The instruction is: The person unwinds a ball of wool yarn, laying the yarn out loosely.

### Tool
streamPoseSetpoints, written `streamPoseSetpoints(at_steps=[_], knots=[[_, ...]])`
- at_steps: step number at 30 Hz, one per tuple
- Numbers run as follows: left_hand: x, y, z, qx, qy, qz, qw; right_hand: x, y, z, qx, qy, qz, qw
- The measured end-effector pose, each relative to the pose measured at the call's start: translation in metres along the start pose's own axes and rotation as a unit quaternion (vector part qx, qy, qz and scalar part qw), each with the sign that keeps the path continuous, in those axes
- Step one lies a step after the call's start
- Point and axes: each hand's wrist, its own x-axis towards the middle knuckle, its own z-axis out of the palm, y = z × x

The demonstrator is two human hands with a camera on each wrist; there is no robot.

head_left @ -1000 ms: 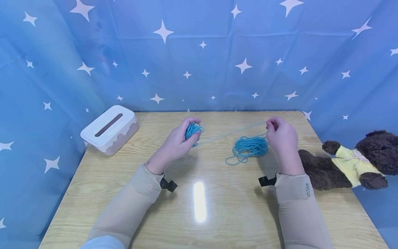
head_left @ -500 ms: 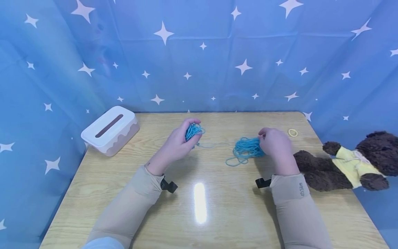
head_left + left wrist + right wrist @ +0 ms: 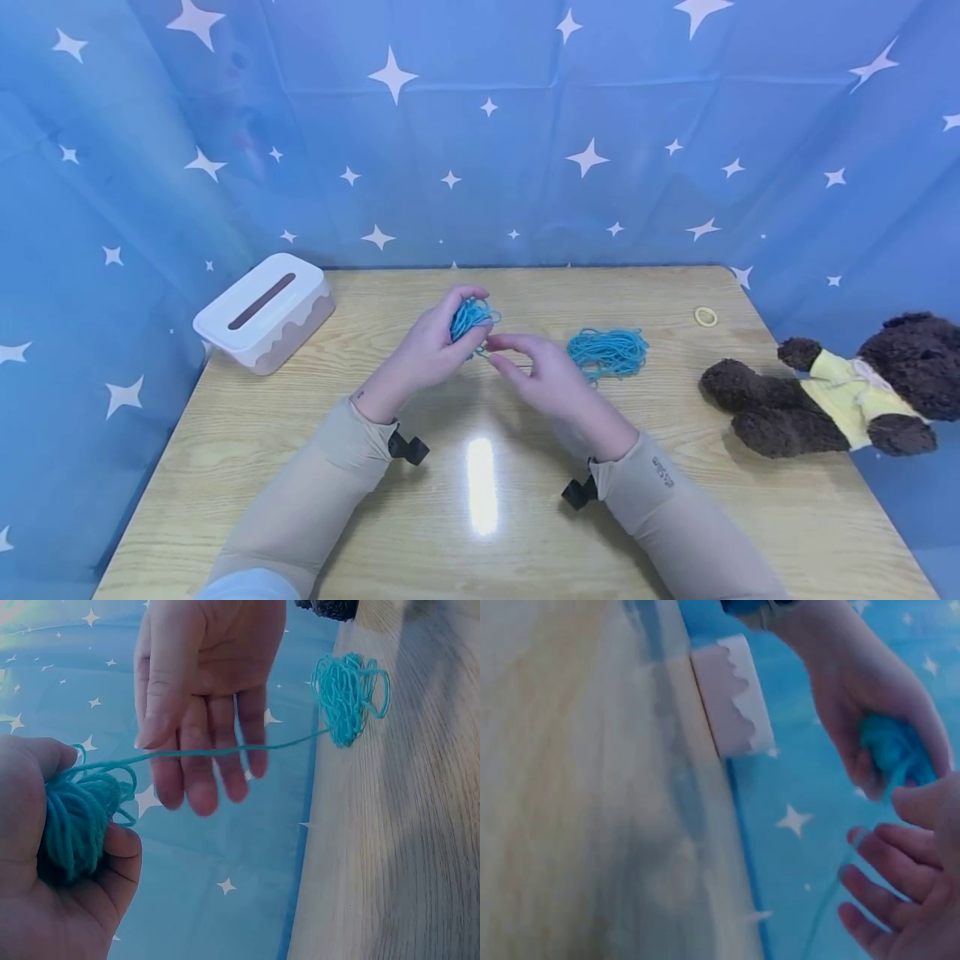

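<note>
A bunched ball of blue yarn (image 3: 468, 317) sits in my left hand (image 3: 429, 343), which grips it between curled fingers and thumb. Close by on its right is my right hand (image 3: 551, 379). The left wrist view has the right hand's fingers (image 3: 199, 780) extended and relaxed, with a single strand of yarn (image 3: 225, 751) crossing in front of them. That strand runs from the held ball to a loose pile of the same yarn (image 3: 609, 352) on the table. The right wrist view is blurred; there the strand passes beside the right fingertips.
A white-lidded tissue box (image 3: 266, 312) stands at the table's back left. A yellow ring (image 3: 706, 317) lies at the back right. A brown teddy bear in a yellow top (image 3: 840, 392) lies over the right edge. A starry blue curtain (image 3: 480, 167) hangs behind.
My right hand has gone from holding the strand at the right, past the yarn pile, leftward to beside the left hand, and its fingers have loosened. The left hand has barely moved.
</note>
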Motion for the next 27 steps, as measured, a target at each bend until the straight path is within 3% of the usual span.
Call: streamPoseSetpoints(at_steps=[7, 15, 21, 27], knots=[[0.001, 0.001, 0.0, 0.006, 0.001, 0.001, 1.0, -0.002, -0.003, 0.007, 0.021, 0.004, 0.014, 0.9997], [0.0, 0.002, -0.001, -0.01, 0.003, -0.019, 0.9998, -0.005, 0.003, -0.025, 0.043, 0.079, 0.04, 0.9951], [0.0, 0.001, -0.002, -0.017, 0.01, -0.018, 0.9996, -0.008, 0.013, -0.057, 0.1, 0.12, 0.107, 0.982], [0.0, 0.001, -0.003, -0.018, 0.012, -0.022, 0.9995, -0.01, 0.026, -0.081, 0.157, 0.18, 0.109, 0.9648]])
